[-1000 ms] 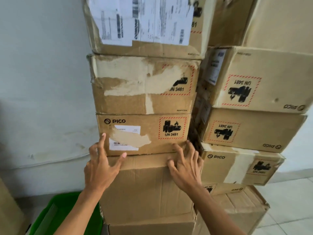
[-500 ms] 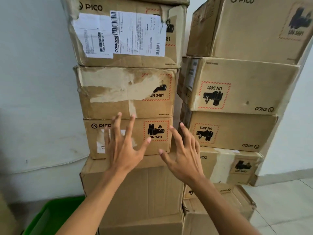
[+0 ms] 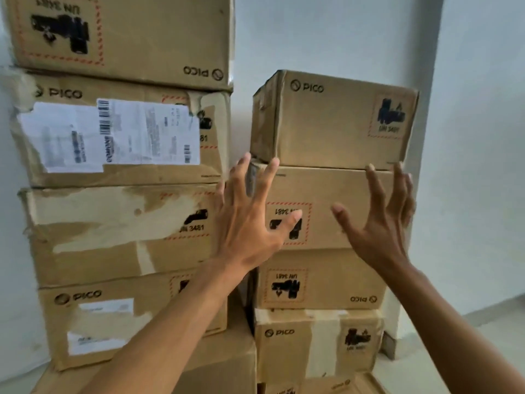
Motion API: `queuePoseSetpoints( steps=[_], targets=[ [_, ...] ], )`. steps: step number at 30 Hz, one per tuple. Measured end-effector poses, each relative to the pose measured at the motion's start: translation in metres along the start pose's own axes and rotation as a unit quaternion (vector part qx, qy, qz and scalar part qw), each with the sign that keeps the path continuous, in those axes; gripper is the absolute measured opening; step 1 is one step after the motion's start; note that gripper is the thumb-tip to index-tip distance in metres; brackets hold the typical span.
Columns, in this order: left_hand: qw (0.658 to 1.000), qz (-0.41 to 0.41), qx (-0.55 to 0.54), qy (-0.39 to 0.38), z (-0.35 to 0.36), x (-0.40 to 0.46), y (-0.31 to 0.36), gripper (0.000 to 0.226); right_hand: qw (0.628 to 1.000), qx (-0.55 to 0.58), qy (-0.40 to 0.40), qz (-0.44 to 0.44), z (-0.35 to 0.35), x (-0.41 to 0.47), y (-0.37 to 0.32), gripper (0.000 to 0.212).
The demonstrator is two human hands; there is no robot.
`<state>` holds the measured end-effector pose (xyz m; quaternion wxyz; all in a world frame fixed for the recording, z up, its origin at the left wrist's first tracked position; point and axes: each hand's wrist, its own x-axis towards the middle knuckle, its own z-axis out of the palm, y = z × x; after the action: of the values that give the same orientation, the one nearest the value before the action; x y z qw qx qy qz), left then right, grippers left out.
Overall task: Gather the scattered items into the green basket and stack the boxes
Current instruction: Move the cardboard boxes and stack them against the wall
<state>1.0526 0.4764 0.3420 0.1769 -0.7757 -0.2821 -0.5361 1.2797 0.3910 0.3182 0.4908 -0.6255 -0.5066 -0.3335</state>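
Your left hand (image 3: 250,223) and right hand (image 3: 380,220) rise with fingers spread, gripping nothing, in front of the right stack's second box (image 3: 326,191). The top box (image 3: 335,120) sits directly above both, long axis left-right, roughly equidistant.

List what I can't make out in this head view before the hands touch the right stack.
- Green basket: out of frame.
- Shipping label text: blurred.
- Top left box: cut by the upper edge.
- Second right box: partly behind left hand and right hand; contact unclear.
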Motion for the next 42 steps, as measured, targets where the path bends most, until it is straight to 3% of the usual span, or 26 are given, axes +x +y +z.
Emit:
queuePoseSetpoints(
  steps=[6,11,14,19,21,24,31,38,42],
  targets=[
    [0.997,-0.061,-0.054,0.019,0.044,0.066,0.012,0.098,0.993,0.058,-0.042,0.097,0.010,0.057,0.061,0.098],
    [0.998,-0.069,-0.006,0.013,0.084,0.078,-0.012,0.090,0.993,0.056,-0.096,0.039,0.060,0.071,0.091,0.117],
    [0.999,-0.049,0.007,-0.011,0.100,0.082,-0.016,0.089,0.990,0.072,-0.112,0.048,0.080,0.083,0.107,0.120],
    [0.999,-0.044,0.017,0.010,0.111,0.083,-0.015,0.089,0.982,0.189,-0.028,0.013,0.092,0.086,0.128,0.123],
    [0.999,-0.045,0.014,0.026,0.114,0.080,-0.014,0.087,0.979,0.198,0.005,0.036,0.094,0.086,0.133,0.126],
    [0.997,-0.060,0.000,0.057,0.117,0.088,-0.015,0.078,0.975,0.214,-0.004,0.063,0.096,0.096,0.134,0.135],
    [0.993,-0.089,0.001,0.075,0.119,0.088,0.000,0.079,0.975,0.220,-0.014,0.040,0.101,0.105,0.139,0.126],
    [0.988,-0.124,-0.038,0.080,0.122,0.084,0.007,0.101,0.969,0.243,-0.044,0.015,0.095,0.106,0.145,0.112],
    [0.993,-0.091,-0.053,0.056,0.116,0.080,-0.003,0.102,0.966,0.244,-0.087,0.015,0.086,0.110,0.142,0.109]
  ],
)
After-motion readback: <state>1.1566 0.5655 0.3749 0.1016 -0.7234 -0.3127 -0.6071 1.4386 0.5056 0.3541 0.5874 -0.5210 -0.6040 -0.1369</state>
